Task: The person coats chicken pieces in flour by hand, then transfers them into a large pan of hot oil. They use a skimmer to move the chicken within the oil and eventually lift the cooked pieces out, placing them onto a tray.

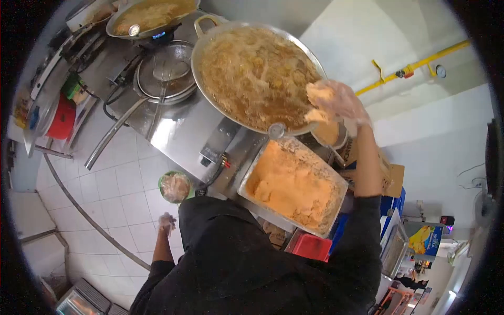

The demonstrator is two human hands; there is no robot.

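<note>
My right hand [344,102], in a clear plastic glove and blurred by motion, is at the right rim of a large wok [195,68] of bubbling oil. Its fingers are closed on orange-coated breaded pieces [319,94]; what is inside the coating is hidden. Below the wok, a metal tray [344,197] contains orange breading [294,184]. My left hand [167,223], also gloved, hangs low at my left side, under a green bowl [175,187] of pale, raw-looking pieces. Its fingers look bunched, but too small and blurred to read.
A long-handled strainer [113,134] lies over a pan on the steel counter [173,131], left of the wok. A second wok [152,18] of oil stands beyond. Yellow pipe [420,65] runs along the wall. Cardboard boxes [391,176] and a red container [311,245] are at right.
</note>
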